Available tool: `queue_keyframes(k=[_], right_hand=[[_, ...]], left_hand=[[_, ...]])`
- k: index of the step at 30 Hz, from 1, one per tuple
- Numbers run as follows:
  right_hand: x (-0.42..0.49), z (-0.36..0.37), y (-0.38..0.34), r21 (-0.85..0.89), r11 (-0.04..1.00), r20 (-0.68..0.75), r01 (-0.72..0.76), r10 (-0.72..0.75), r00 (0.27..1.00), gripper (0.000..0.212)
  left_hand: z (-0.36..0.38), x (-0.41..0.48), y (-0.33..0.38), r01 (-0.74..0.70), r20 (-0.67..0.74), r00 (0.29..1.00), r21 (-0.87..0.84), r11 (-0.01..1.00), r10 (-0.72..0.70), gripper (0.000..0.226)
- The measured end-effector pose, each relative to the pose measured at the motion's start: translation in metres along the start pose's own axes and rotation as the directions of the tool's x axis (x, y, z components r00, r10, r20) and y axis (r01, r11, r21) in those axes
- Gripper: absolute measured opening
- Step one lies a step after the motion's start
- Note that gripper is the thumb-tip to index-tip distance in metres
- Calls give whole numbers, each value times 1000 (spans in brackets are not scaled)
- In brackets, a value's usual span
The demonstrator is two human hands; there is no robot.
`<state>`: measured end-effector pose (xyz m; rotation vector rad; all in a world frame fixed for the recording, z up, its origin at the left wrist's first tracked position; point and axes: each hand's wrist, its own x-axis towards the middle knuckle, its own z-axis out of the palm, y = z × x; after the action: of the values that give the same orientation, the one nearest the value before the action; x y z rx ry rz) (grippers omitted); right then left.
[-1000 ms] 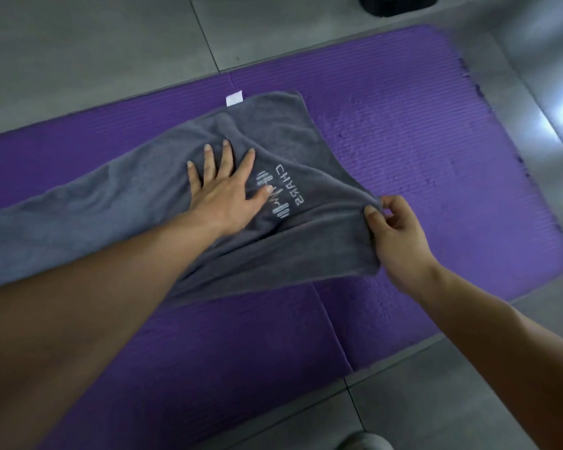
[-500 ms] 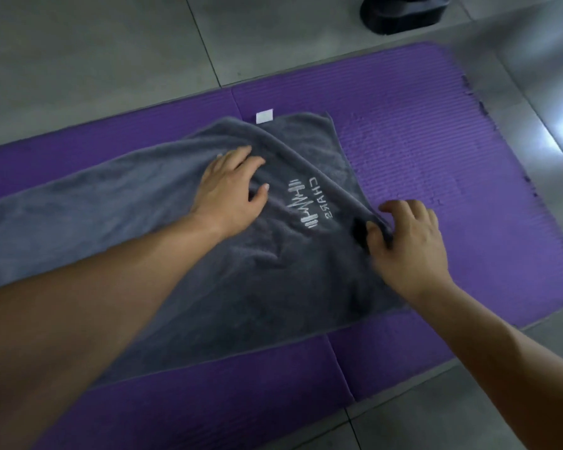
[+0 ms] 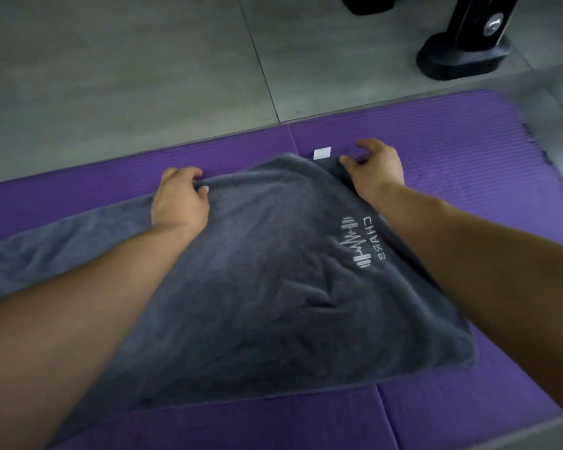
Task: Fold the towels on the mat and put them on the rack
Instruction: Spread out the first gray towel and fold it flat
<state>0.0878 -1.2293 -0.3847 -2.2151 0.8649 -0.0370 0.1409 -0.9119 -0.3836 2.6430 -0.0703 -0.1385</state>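
Head view, left hand (image 3: 179,203) and right hand (image 3: 376,167) pinch grey towel (image 3: 273,287), purple mat (image 3: 468,151) beneath, black stand foot (image 3: 462,56) beyond.

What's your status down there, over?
Far edge of grey towel held by left grip and right grip. Lies on purple mat. Nothing in the way.

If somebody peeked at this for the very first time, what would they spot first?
Probably the big grey towel spread across the purple mat in the middle, with white letters printed near its right side. Next, the two bare arms reaching over it: the left hand and the right hand each grip the towel's far edge, with a small white tag between them.
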Motion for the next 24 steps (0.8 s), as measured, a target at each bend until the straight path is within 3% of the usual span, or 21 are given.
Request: queue_keyframes(k=[3, 10, 13, 16, 18, 21, 24], right_hand=[[3, 2, -1, -137, 990, 15, 41, -40, 999, 15], [27, -22, 1, 112, 993, -142, 20, -4, 990, 23], [30, -24, 1, 34, 999, -96, 27, -23, 995, 30], [9, -13, -17, -160, 972, -43, 174, -183, 982, 33], [-12, 3, -37, -226, 924, 30, 307, -308, 951, 32], [-44, 39, -77, -112, 890, 197, 442, -416, 888, 26], [-72, 81, -121, 1, 876, 322, 483, -457, 829, 23]], left_hand=[[0, 1, -1, 53, -30, 998, -32, 998, -54, 21], [1, 13, 9, 35, -89, 995, -103, 994, -44, 18], [5, 19, 20, -19, 4, 1000, -118, 993, 20, 33], [-4, 16, 17, -76, 20, 997, -97, 992, 78, 42], [-17, 14, 1, -77, -14, 997, 31, 997, 77, 40], [-46, 10, -45, 80, -2, 997, 253, 964, -83, 42], [-81, 1, -106, 230, 5, 969, 329, 916, -246, 44]])
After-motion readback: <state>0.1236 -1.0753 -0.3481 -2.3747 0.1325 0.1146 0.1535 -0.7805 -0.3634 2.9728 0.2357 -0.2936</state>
